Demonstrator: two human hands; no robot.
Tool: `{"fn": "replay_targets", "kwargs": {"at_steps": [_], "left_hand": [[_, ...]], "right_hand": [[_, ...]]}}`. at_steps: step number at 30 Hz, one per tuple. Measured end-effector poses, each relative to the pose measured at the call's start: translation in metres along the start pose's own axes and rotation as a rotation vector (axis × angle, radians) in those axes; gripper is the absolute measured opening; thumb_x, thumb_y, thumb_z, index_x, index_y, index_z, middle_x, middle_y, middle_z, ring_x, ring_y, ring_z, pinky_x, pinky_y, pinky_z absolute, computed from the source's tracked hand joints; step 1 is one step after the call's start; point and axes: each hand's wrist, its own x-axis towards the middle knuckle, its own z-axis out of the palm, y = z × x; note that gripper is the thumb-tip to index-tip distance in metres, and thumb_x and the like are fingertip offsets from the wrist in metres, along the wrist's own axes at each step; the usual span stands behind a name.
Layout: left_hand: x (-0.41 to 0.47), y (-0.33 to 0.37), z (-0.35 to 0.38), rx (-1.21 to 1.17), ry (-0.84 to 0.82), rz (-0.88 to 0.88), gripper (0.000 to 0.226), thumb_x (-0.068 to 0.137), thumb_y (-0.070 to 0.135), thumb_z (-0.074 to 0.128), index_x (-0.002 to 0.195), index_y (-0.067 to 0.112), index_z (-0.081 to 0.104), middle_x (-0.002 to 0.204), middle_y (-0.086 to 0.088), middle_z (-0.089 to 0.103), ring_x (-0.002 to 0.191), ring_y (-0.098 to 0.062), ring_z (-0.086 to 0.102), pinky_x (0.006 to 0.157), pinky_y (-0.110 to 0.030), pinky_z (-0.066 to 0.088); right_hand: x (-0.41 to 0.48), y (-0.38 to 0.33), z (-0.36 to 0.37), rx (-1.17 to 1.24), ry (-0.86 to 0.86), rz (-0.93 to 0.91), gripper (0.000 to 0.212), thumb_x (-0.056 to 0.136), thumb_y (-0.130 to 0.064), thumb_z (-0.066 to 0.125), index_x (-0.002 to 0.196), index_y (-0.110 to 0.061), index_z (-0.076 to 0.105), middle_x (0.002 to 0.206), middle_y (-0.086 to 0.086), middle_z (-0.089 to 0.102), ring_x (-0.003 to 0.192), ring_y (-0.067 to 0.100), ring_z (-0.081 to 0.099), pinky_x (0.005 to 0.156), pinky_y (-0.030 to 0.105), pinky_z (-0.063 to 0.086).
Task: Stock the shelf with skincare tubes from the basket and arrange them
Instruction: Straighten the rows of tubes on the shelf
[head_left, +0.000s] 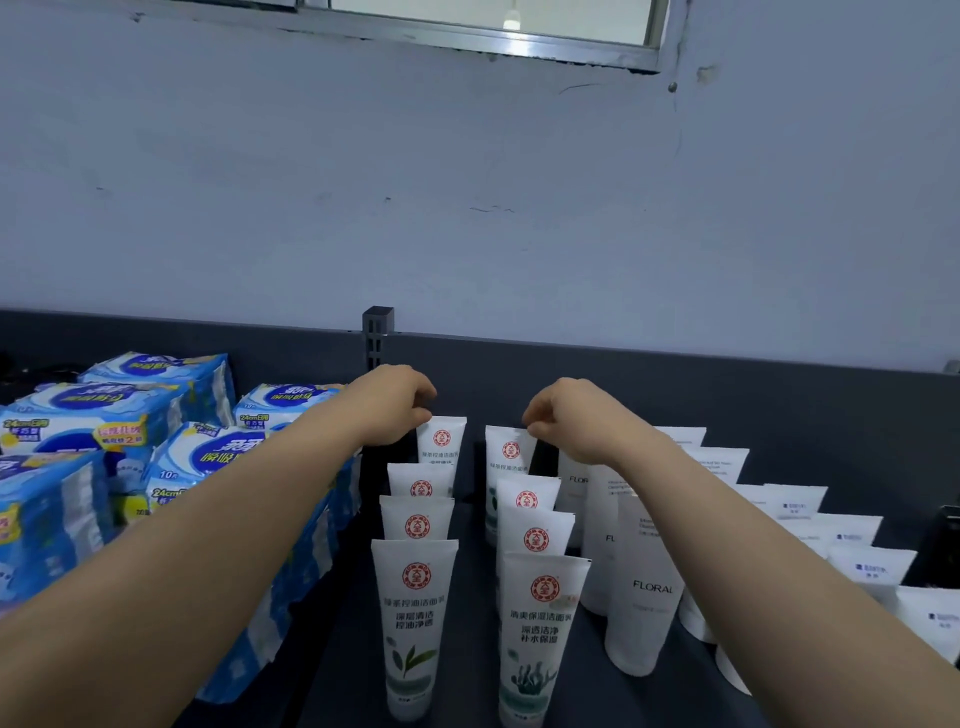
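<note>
White skincare tubes with red round logos stand upright in two rows on the dark shelf (343, 649). My left hand (397, 402) pinches the top edge of the rearmost tube of the left row (442, 441). My right hand (569, 415) pinches the top of the rearmost tube of the right row (506, 454). The front tubes, a green-leaf one (413, 623) and a seaweed one (540, 634), stand untouched. No basket is in view.
Blue packs of sanitary pads (119, 457) are stacked left of the tubes. White FLORAL tubes (647, 587) and more white tubes with blue marks (852, 551) fill the shelf to the right. A dark back panel and upright post (377, 332) stand behind, against a grey wall.
</note>
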Motion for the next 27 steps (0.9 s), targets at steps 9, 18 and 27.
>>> {"fn": "replay_targets", "kwargs": {"at_steps": [9, 18, 27], "left_hand": [[0.03, -0.009, 0.02, 0.004, -0.153, -0.027, 0.025, 0.09, 0.019, 0.06, 0.113, 0.015, 0.066, 0.115, -0.001, 0.065, 0.099, -0.018, 0.06, 0.087, -0.032, 0.051], [0.001, -0.021, 0.008, -0.165, -0.067, -0.043, 0.01, 0.087, 0.021, 0.065, 0.093, 0.018, 0.073, 0.076, 0.001, 0.072, 0.073, -0.012, 0.067, 0.062, -0.023, 0.052], [-0.019, -0.027, 0.015, -0.228, -0.082, -0.069, 0.011, 0.087, 0.025, 0.065, 0.092, 0.022, 0.075, 0.082, 0.004, 0.074, 0.073, -0.008, 0.067, 0.059, -0.019, 0.05]], "right_hand": [[0.023, 0.004, 0.005, -0.064, -0.023, 0.0, 0.03, 0.091, -0.011, 0.053, 0.117, -0.019, 0.067, 0.118, 0.003, 0.066, 0.104, 0.023, 0.061, 0.091, 0.039, 0.051], [0.035, 0.001, 0.012, -0.079, -0.065, 0.016, 0.031, 0.09, -0.011, 0.054, 0.117, -0.02, 0.066, 0.118, 0.003, 0.065, 0.103, 0.025, 0.061, 0.091, 0.041, 0.052], [0.046, -0.002, 0.022, -0.134, -0.101, 0.053, 0.027, 0.084, -0.004, 0.054, 0.1, -0.017, 0.071, 0.104, 0.004, 0.068, 0.095, 0.029, 0.066, 0.084, 0.043, 0.056]]}}
